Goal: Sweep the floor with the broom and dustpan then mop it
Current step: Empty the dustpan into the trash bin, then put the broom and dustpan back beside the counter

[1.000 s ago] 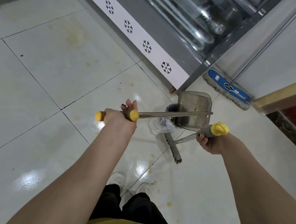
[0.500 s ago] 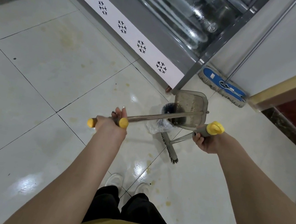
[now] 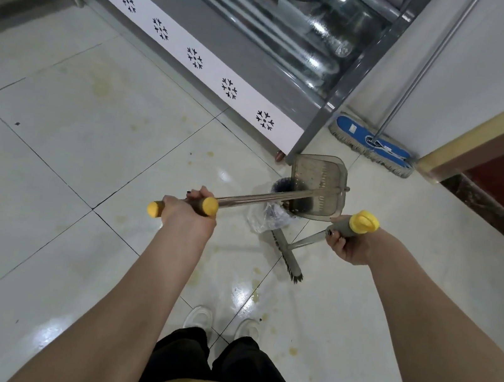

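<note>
A person's left hand (image 3: 189, 214) is clenching the dustpan (image 3: 318, 181) handle, holding the pan over a bin (image 3: 280, 185) beyond the fingers, while the right hand (image 3: 351, 244) is grasping the broom (image 3: 288, 257) below its cap, and both tools are likely light, stiff and best held there.

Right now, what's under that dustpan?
A small dark bin with a clear plastic bag stands under the dustpan. The pan covers part of its mouth, hiding its contents.

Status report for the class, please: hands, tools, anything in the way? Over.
Left hand grips dustpan handle, pan over bin. Right hand grips broom, head down beside bin. Mop leans at wall, untouched.
</note>
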{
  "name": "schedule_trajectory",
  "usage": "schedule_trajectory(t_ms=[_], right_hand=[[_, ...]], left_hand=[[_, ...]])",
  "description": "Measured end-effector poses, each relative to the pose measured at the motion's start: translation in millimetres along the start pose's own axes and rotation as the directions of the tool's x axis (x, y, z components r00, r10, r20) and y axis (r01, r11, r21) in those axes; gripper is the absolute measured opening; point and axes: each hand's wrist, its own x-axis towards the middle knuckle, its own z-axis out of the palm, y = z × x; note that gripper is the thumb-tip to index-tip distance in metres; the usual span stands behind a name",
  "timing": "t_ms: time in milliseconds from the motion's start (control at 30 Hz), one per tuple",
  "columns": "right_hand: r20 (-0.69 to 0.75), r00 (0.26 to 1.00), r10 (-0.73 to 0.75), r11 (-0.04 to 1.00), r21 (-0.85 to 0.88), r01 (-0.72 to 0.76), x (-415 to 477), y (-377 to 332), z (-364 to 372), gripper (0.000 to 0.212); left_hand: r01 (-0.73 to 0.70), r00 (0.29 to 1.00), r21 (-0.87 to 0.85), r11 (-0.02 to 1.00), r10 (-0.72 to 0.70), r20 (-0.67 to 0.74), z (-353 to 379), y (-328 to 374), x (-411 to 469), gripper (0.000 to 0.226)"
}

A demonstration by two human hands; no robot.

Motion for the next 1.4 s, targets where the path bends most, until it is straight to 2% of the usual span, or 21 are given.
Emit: schedule_trajectory(t_ms=[200, 300, 600, 767, 1067, 1400], right_hand=[[-0.003, 0.999, -0.037, 0.999, -0.034, 0.037, -4, 4, -13, 0.022], [0.021, 0.999, -0.030, 0.999, -0.016, 0.030, -6, 7, -25, 0.022], [0.055, 0.998, -0.028, 0.998, 0.061, 0.024, -13, 10, -70, 0.022], [0.054, 0.998, -0.041, 0.992, 0.122, 0.034, -21, 4, -102, 0.026], [0.015, 1.000, -0.019, 0.999, 0.042, 0.018, -45, -7, -159, 0.033], [-0.054, 0.996, -0.072, 0.985, 0.154, 0.079, -62, -12, -215, 0.029]], left_hand=[[-0.025, 0.989, 0.225, 0.974, -0.009, 0.151, 22, -37, -13, 0.042], [-0.022, 0.972, 0.340, 0.940, -0.059, 0.227, 29, -64, -24, 0.041], [-0.046, 0.937, 0.532, 0.845, -0.148, 0.317, 45, -132, -46, 0.033], [-0.124, 0.921, 0.658, 0.743, -0.160, 0.355, 48, -174, -58, 0.030], [-0.244, 0.892, 0.783, 0.573, -0.184, 0.412, 50, -235, -84, 0.028], [-0.336, 0.855, 0.863, 0.377, -0.263, 0.447, 51, -279, -104, 0.027]])
